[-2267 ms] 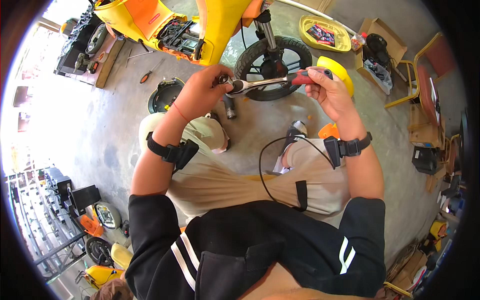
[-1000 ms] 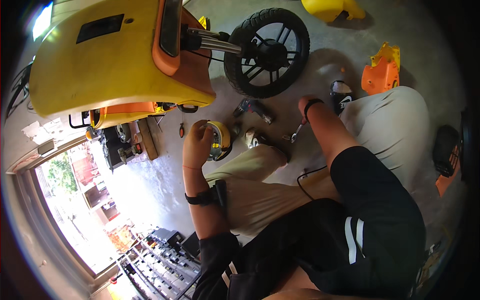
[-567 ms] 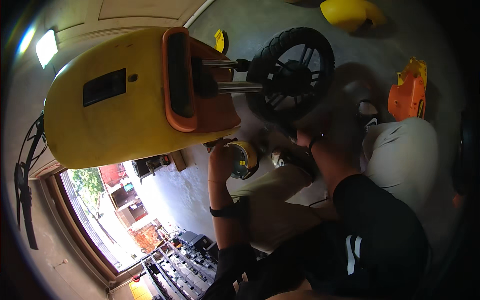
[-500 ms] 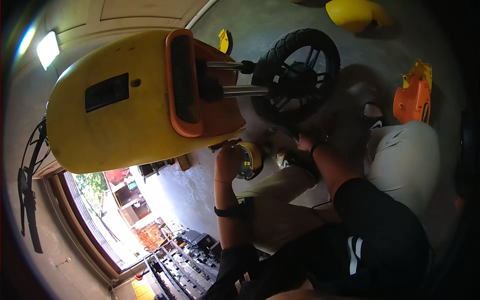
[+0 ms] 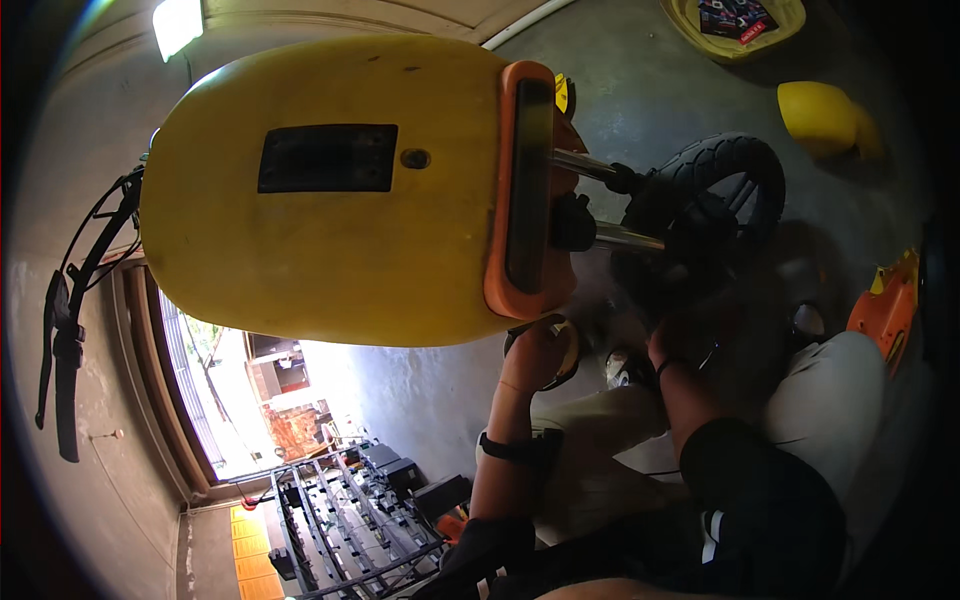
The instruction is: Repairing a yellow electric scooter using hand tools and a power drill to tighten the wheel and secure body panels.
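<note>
A scooter's yellow front body (image 5: 330, 240) with orange trim (image 5: 500, 200) fills the upper left. From its right end, the metal fork tubes (image 5: 630, 238) run to a black wheel (image 5: 765, 190). My left hand (image 5: 538, 352) is closed at the lower right edge of the body, its fingertips partly hidden. Behind it, a yellow and dark rounded object (image 5: 570, 355) shows in part. My right hand (image 5: 668, 342) is closed in the shadow just below the wheel and fork. What either hand holds cannot be made out.
Yellow panel (image 5: 820, 120), orange and yellow panel (image 5: 888, 312) and a pale yellow basin-like piece (image 5: 680, 20) lie on the floor. The handlebar (image 5: 70, 340) juts out at left. A black metal frame (image 5: 350, 520) stands lower left. My knees flank my right arm.
The view has shifted, so the scooter and my hands appear farther right. The wheel now shows at a narrower angle. Both hands stay near the same parts of the scooter.
</note>
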### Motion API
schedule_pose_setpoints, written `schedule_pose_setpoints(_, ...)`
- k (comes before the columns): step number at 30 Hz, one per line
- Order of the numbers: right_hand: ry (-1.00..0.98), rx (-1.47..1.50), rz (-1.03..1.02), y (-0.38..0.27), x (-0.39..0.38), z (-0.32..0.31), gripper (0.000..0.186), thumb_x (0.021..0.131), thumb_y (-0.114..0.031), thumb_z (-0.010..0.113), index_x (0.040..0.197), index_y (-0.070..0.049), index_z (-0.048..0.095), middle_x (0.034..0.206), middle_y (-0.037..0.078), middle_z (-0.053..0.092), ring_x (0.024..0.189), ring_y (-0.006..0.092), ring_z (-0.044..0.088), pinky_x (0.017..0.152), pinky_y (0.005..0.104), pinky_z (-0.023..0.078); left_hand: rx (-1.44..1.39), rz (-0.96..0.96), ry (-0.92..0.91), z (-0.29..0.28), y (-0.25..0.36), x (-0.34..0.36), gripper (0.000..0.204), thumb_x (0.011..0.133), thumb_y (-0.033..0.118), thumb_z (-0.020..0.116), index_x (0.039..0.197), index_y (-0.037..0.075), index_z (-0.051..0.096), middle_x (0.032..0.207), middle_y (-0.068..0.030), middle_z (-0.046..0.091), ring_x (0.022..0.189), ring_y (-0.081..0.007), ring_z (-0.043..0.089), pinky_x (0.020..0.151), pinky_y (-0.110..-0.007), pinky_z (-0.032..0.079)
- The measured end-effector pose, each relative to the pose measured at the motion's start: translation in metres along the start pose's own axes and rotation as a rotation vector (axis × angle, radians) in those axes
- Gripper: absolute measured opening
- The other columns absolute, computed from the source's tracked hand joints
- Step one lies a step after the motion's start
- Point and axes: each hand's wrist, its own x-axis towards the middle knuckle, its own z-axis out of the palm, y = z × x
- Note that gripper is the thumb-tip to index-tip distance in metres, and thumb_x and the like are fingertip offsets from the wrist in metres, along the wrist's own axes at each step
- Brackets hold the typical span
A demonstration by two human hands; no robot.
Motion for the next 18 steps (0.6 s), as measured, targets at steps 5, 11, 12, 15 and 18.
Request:
schedule_pose_setpoints(5, 0.153, -0.123, -0.094, -0.013, -0.008, -0.001, 0.056, 0.086, -0.036, 0.070, 0.127, 0.001, 0.059, 0.134, 0.025, 0.057, 0.123, 0.0394, 0.056, 0.107, 0.0450, 0.043, -0.064, -0.224, -0.013, -0.009, 0.006, -0.006, 0.042, 0.094, 0.033, 0.059, 0.123, 0.003, 0.061, 0.096, -0.0275, 0.070, 0.096, -0.0403, 0.068, 0.083, -0.046, 0.053)
schedule_pose_setpoints(11, -0.535, 0.524, -0.028, -0.049, 0.021, -0.047, 0.045, 0.079, -0.040, 0.066, 0.100, 0.000, 0.069, 0.108, 0.022, 0.070, 0.097, 0.0375, 0.068, 0.085, 0.0447, 0.051, -0.035, -0.082, 0.001, -0.019, 0.005, -0.016, 0.040, 0.093, 0.032, 0.059, 0.122, 0.004, 0.062, 0.105, -0.0243, 0.070, 0.097, -0.0407, 0.068, 0.084, -0.046, 0.053)
schedule_pose_setpoints(12, -0.385, 0.689, -0.159, -0.059, 0.016, -0.058, 0.042, 0.079, -0.040, 0.065, 0.094, -0.001, 0.070, 0.098, 0.019, 0.071, 0.088, 0.0340, 0.068, 0.078, 0.0444, 0.050, -0.055, -0.071, 0.009, -0.020, 0.007, -0.018, 0.040, 0.093, 0.032, 0.059, 0.122, 0.004, 0.062, 0.105, -0.0243, 0.070, 0.097, -0.0407, 0.068, 0.084, -0.046, 0.053)
schedule_pose_setpoints(15, -0.381, 0.803, -0.076, -0.099, 0.008, -0.099, 0.035, 0.077, -0.037, 0.066, 0.086, -0.003, 0.071, 0.085, 0.013, 0.071, 0.075, 0.0267, 0.066, 0.069, 0.0424, 0.049, -0.181, -0.228, 0.047, -0.025, 0.012, -0.022, 0.038, 0.095, 0.025, 0.060, 0.124, 0.000, 0.060, 0.098, -0.0208, 0.072, 0.089, -0.0327, 0.071, 0.079, -0.039, 0.055)
schedule_pose_setpoints(18, -0.555, 0.677, -0.050, -0.108, -0.022, -0.161, 0.024, 0.072, -0.026, 0.069, 0.087, -0.006, 0.073, 0.084, 0.009, 0.068, 0.074, 0.0199, 0.063, 0.062, 0.0398, 0.048, -0.094, -0.298, 0.171, -0.039, 0.014, -0.032, 0.039, 0.092, 0.037, 0.060, 0.115, 0.006, 0.067, 0.102, -0.0186, 0.073, 0.097, -0.0373, 0.069, 0.086, -0.046, 0.053)
